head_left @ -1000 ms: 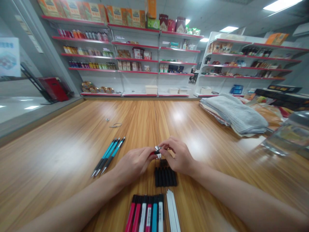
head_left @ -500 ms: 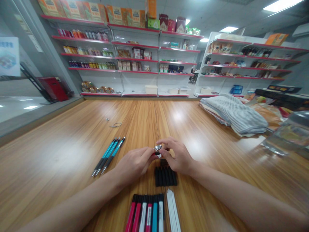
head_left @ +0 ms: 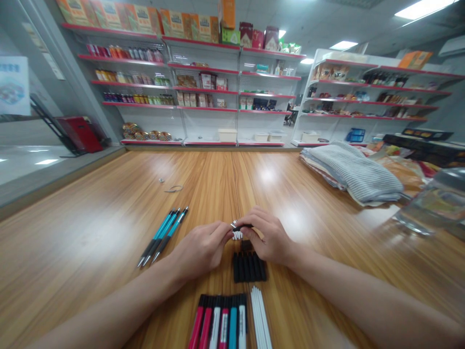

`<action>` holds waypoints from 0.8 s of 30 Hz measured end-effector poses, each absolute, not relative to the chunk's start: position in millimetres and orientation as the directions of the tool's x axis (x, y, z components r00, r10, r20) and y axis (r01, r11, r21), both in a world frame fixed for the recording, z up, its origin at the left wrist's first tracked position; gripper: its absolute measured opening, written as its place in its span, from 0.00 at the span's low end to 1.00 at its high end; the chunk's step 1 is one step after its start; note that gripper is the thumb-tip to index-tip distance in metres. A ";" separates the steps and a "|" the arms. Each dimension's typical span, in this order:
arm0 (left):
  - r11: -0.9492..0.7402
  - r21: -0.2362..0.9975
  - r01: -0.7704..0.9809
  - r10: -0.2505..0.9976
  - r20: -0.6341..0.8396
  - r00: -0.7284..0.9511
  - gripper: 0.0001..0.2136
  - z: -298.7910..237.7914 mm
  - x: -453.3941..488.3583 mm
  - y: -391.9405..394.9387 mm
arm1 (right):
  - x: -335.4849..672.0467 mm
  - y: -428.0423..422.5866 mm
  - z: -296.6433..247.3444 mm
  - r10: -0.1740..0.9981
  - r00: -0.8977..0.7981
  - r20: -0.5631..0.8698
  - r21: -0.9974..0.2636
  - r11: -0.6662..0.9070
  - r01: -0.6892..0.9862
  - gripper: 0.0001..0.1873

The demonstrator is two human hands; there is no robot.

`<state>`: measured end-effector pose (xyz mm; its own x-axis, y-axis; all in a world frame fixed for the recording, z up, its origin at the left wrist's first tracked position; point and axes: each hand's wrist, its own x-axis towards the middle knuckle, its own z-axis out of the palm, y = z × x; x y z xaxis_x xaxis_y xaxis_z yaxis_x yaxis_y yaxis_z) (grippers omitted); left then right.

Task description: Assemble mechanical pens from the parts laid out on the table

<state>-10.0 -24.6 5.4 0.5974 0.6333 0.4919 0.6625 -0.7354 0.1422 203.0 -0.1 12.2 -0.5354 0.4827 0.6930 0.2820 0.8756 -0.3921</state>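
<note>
My left hand is closed, its thumb and fingertips pinching one end of a small black pen part. At the other end my right hand is closed on the same part; the fingers hide much of it. Silver pen tips show just behind the fingertips, and small white pieces lie under them. Below the right hand is a row of black rubber grips. Nearer to me are pen barrels in pink, white and blue, beside thin white refills.
Several blue-and-black pens lie left of my hands. A wire loop and a small metal bit are farther back. Folded cloths and a clear container stand at right. Stocked shelves rise behind the table.
The black part now shows between my fingertips, where a bit of red showed before. My right index finger has lowered onto it, and more of the white pieces show.
</note>
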 end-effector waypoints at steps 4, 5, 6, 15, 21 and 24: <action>-0.707 0.165 0.688 0.671 0.464 0.578 0.08 9.7 -11.4 -27.5 | 204.6 -0.7 13.6 0.517 -0.494 0.699 -0.416 0.856 0.307 0.10; -0.698 0.158 0.699 0.678 0.459 0.574 0.07 10.7 -11.2 -28.1 | 204.8 -1.0 13.9 0.517 -0.494 0.699 -0.415 0.856 0.308 0.10; -0.686 0.141 0.714 0.686 0.453 0.570 0.07 11.4 -10.9 -28.3 | 204.8 -1.4 14.1 0.513 -0.499 0.698 -0.411 0.858 0.306 0.10; -0.583 0.015 0.812 0.749 0.396 0.530 0.14 11.4 -10.5 -25.0 | 205.4 -1.2 12.7 0.524 -0.509 0.683 -0.442 0.851 0.283 0.11; -0.560 0.024 0.828 0.777 0.363 0.515 0.16 13.2 -11.9 -27.1 | 206.5 0.5 16.1 0.592 -0.431 0.681 -0.487 0.806 0.337 0.09; -0.567 0.030 0.823 0.772 0.368 0.519 0.15 12.2 -12.9 -26.8 | 205.6 1.0 17.2 0.632 -0.372 0.680 -0.490 0.769 0.411 0.11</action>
